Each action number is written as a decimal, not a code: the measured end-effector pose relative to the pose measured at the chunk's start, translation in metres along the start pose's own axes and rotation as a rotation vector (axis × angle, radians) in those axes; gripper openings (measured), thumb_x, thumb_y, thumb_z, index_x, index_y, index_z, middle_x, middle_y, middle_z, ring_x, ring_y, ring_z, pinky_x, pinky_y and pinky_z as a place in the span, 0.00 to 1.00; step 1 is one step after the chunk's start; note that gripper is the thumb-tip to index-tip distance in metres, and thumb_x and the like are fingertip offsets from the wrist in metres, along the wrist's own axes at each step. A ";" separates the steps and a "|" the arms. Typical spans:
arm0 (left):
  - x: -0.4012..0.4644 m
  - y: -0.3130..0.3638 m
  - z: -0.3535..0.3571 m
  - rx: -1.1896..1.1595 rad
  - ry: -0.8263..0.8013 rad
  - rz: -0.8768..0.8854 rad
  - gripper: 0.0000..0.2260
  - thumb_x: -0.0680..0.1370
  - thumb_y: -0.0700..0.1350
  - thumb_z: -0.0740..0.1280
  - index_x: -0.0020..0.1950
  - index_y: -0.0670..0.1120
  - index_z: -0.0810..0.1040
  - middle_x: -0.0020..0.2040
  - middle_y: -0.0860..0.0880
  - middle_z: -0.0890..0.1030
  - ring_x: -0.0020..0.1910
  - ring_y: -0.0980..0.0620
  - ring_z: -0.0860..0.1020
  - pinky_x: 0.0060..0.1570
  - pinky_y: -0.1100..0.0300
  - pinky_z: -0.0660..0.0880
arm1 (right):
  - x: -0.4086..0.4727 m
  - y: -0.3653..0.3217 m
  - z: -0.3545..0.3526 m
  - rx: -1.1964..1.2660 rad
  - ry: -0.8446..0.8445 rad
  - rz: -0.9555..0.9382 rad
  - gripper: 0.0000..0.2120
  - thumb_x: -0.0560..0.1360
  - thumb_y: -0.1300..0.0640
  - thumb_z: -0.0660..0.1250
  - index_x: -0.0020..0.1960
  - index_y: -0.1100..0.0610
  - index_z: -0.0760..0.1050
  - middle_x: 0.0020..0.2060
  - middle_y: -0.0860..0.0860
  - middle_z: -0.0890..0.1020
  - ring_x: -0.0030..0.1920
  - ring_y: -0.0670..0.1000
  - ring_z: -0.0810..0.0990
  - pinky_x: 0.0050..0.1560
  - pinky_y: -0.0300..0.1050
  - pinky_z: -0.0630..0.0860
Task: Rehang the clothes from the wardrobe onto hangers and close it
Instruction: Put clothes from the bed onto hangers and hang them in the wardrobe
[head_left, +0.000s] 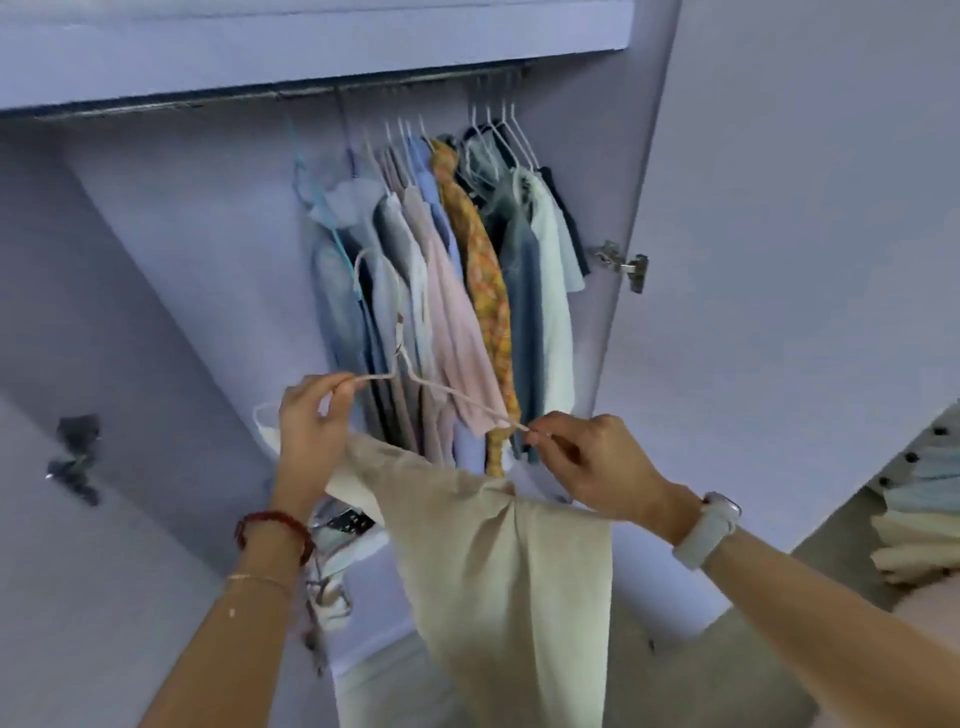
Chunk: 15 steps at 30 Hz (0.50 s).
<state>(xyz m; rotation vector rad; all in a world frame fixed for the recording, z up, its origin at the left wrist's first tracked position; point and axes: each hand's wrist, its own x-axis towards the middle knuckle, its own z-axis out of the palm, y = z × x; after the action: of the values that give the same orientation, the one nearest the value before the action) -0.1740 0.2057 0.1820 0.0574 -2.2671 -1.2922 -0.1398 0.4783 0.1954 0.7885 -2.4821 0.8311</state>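
A beige garment (498, 561) is folded over the lower bar of a white hanger (402, 364) and droops down in front of me. My left hand (311, 431) pinches the hanger's left end, and my right hand (592, 462) pinches its right end. The hanger's hook (363, 265) points up toward the rail (311, 93) and is off it. Behind, several shirts (467, 270) hang on the rail inside the open wardrobe, among them a pink one and an orange patterned one (483, 260).
The wardrobe's right door (805, 208) stands open with its hinge (623, 262) showing. The left door (104, 338) is open too, with a dark hinge (75, 457). Folded clothes (919, 514) are stacked at the right. More fabric (332, 566) lies low in the wardrobe.
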 end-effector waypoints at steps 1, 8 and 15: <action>0.006 -0.004 -0.012 0.003 0.041 -0.027 0.08 0.78 0.35 0.62 0.51 0.37 0.80 0.51 0.39 0.79 0.54 0.42 0.75 0.58 0.57 0.69 | 0.015 -0.010 0.010 0.035 0.005 -0.005 0.11 0.75 0.58 0.62 0.41 0.61 0.80 0.22 0.51 0.76 0.24 0.51 0.70 0.27 0.39 0.63; 0.045 0.000 -0.070 0.103 0.483 -0.073 0.11 0.78 0.42 0.64 0.59 0.41 0.76 0.58 0.46 0.75 0.59 0.49 0.71 0.55 0.71 0.61 | 0.119 -0.054 0.085 0.302 -0.050 0.063 0.08 0.77 0.57 0.62 0.42 0.59 0.78 0.20 0.45 0.67 0.28 0.49 0.67 0.32 0.45 0.63; 0.119 0.039 -0.095 0.593 0.630 0.267 0.21 0.75 0.45 0.60 0.67 0.42 0.70 0.68 0.38 0.67 0.69 0.38 0.62 0.65 0.46 0.59 | 0.246 -0.069 0.138 0.480 0.041 0.196 0.13 0.76 0.59 0.61 0.33 0.53 0.72 0.23 0.44 0.67 0.30 0.48 0.67 0.35 0.40 0.60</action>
<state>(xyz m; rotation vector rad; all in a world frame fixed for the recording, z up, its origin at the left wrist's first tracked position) -0.2245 0.1182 0.3023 0.3116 -1.9278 -0.3537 -0.3096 0.2498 0.2518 0.6694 -2.3757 1.5327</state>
